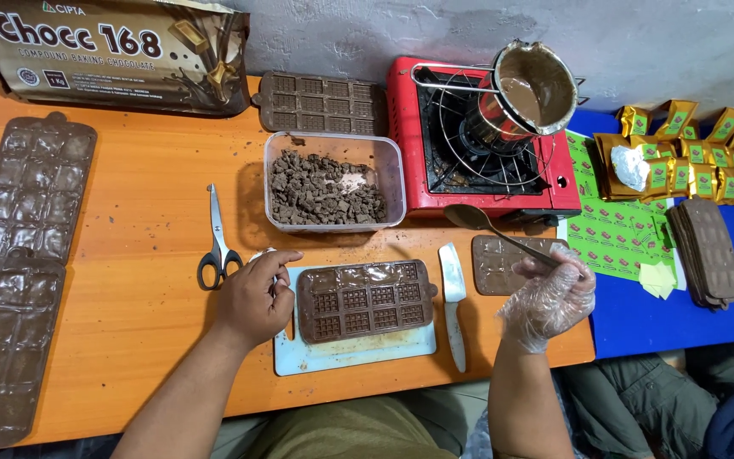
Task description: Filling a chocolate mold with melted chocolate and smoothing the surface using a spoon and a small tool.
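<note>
Step in hand, as judged: filling the brown silicone bar mould (364,300), which lies on a pale cutting board (352,353) on the orange table (155,212). Left hand (256,295), bare, presses the mould's left edge, fingers curled. Right hand (548,297), gloved, grips a long metal spoon (490,228). Next move likely calls for a level, steady spoon over the cavities.

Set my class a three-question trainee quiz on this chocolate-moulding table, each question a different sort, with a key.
1. True or false: the right hand wears a clear glove.
2. Which tool does the right hand hold? A) scissors B) spoon C) knife
3. Fill in: the left hand rests at the edge of the white ____ under the brown mould.

Key: 1 true. 2 B, the spoon; the scissors and the knife lie on the table. 3 board.
</note>
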